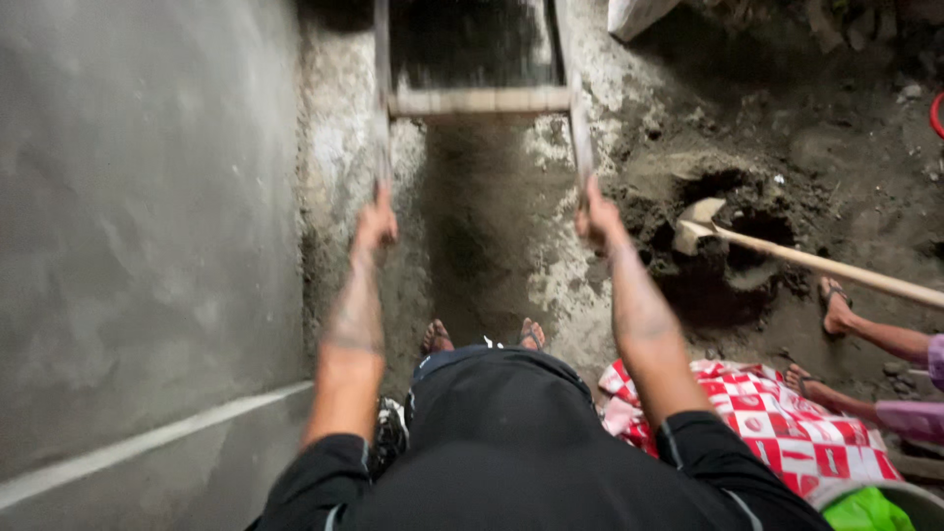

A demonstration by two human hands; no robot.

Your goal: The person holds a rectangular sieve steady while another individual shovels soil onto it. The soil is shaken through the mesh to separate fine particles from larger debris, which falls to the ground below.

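Observation:
A wooden-framed sieve (479, 101) with a dark mesh is held out in front of me above a strip of fine dark sand (472, 226). My left hand (376, 221) grips the end of its left side rail. My right hand (597, 214) grips the end of its right rail. Both arms are stretched forward. My sandalled feet (482, 337) stand at the near end of the sand strip.
A grey plastered wall (147, 246) runs along the left. On the right, another person's bare legs (865, 334) stand by a shovel (787, 254) dug into a dark sand pile. A red-and-white sack (777, 418) lies beside me.

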